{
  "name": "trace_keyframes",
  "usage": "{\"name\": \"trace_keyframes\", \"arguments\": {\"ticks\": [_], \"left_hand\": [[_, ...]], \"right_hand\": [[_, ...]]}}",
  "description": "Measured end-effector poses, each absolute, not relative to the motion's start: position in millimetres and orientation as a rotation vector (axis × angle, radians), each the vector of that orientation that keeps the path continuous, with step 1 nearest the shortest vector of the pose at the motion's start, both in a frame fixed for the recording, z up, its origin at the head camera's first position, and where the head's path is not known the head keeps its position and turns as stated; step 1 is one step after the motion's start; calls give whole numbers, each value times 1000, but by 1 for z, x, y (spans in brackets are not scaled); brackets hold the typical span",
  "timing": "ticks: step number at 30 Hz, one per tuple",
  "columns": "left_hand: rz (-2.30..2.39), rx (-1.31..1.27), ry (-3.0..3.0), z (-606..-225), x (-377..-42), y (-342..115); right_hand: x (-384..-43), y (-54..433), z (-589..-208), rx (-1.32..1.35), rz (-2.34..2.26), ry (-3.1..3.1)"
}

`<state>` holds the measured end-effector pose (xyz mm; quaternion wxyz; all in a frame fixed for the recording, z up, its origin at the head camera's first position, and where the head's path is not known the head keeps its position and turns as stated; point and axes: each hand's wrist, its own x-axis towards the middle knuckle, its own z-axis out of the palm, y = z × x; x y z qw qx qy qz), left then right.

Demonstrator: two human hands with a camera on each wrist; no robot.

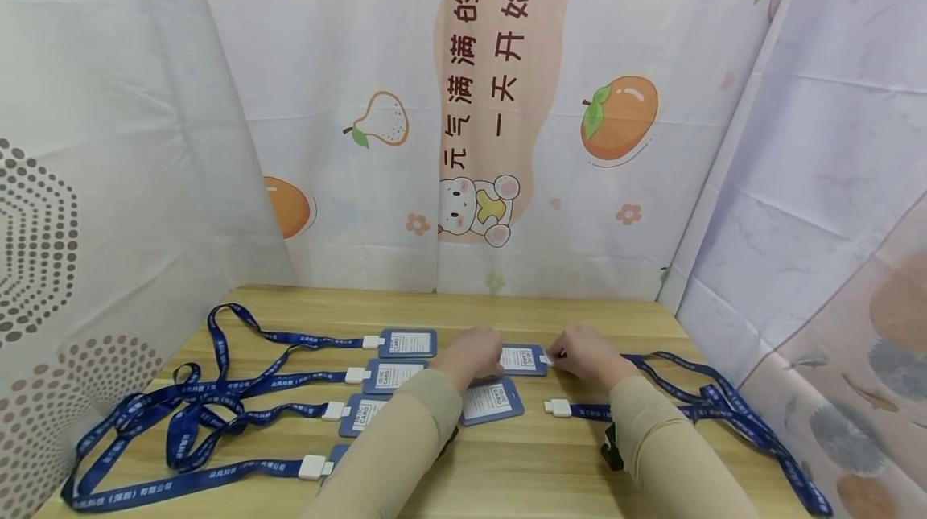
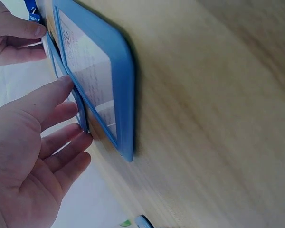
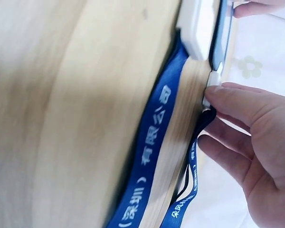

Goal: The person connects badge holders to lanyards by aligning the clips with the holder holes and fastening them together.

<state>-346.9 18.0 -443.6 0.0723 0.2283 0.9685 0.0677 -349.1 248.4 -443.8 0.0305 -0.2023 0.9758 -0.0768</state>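
A blue ID card holder (image 1: 534, 369) lies between my two hands at the back of the table. My left hand (image 1: 471, 354) holds its left end, thumb on one face and fingertips at the edge in the left wrist view. With thumb and fingers, my right hand (image 1: 582, 352) pinches the white clip (image 3: 207, 90) of a dark blue lanyard (image 3: 192, 161) at the holder's right end. Nearer to me lies a second card holder (image 1: 492, 401), its slotted end toward another lanyard's white clip (image 1: 558, 407), with a gap of bare wood between them.
On the left, several blue card holders (image 1: 409, 343) lie in a column, with white clips and blue lanyards (image 1: 246, 386) trailing left in loops. Loose lanyard straps (image 1: 753, 422) run along the right side. Patterned curtains (image 1: 348, 205) enclose the wooden table (image 1: 507, 471).
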Motion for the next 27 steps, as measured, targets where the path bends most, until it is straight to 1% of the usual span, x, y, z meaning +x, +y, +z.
{"name": "trace_keyframes", "arguments": {"ticks": [6,19,23,27], "left_hand": [[200,687,2926,-441,-345,17],[301,682,2913,-435,-341,11],[327,711,2935,-433,-341,11],[344,733,2945,-427,-341,12]], "right_hand": [[-348,246,-442,-581,-246,2980],[-340,249,-429,-474,-423,2923],[-336,248,-422,-523,-443,2947],[-334,247,-412,-655,-435,2981]]}}
